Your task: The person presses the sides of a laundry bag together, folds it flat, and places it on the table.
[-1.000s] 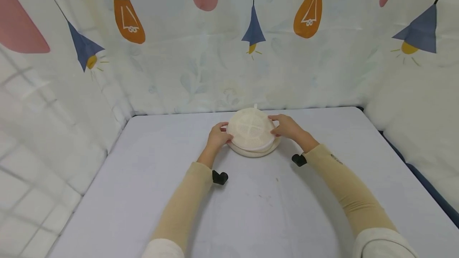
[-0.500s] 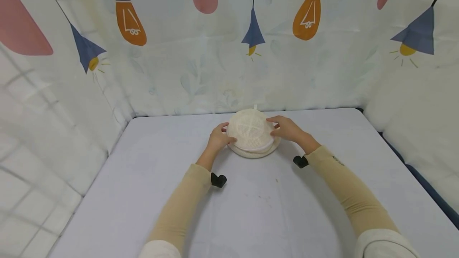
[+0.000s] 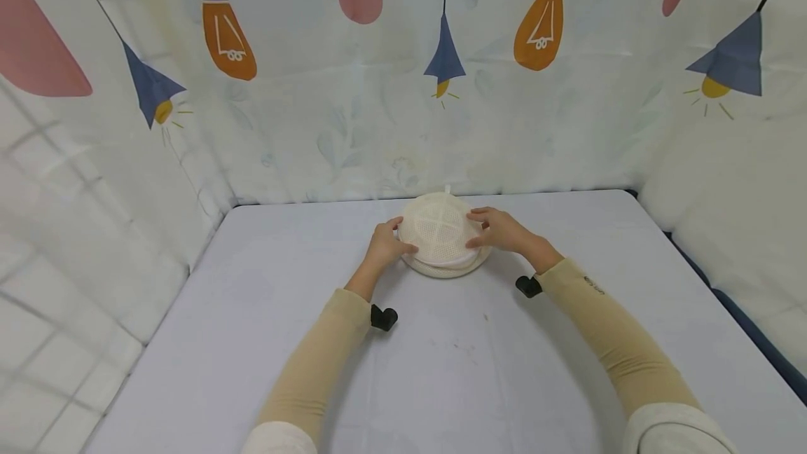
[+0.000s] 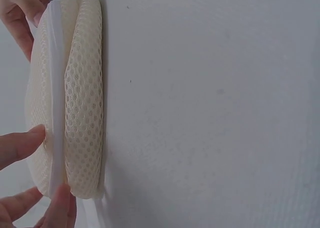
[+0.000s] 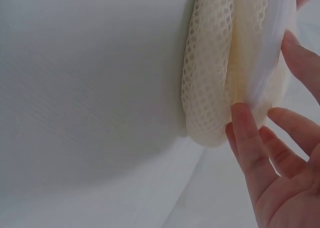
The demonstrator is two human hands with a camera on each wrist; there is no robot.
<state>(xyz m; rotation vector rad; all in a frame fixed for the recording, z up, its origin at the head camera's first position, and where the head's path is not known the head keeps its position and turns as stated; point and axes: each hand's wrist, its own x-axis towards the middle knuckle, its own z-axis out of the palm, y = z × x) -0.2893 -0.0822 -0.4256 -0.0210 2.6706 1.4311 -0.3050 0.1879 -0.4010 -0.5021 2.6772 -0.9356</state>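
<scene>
A round, cream mesh laundry bag (image 3: 436, 228) sits on the table near its back edge, with a small loop at its far side. It shows as two puffy layers, with a white band (image 4: 58, 97) round the upper one. My left hand (image 3: 386, 244) holds the bag's left side, thumb on the upper layer and fingers at the edge. On the opposite side my right hand (image 3: 502, 230) grips the rim the same way. In the right wrist view, the right fingertips (image 5: 244, 115) press against the white band and the gap beneath it.
A white cloth covers the table (image 3: 441, 370), with a few small marks in front of the bag. Behind it hangs a curtain (image 3: 290, 125) printed with lamps and bulbs. Dark wrist pieces (image 3: 384, 317) stick out from both sleeves.
The left thumb has slid slightly inward over the upper layer. The right thumb has also come further in across the rim. The bag stays where it was.
</scene>
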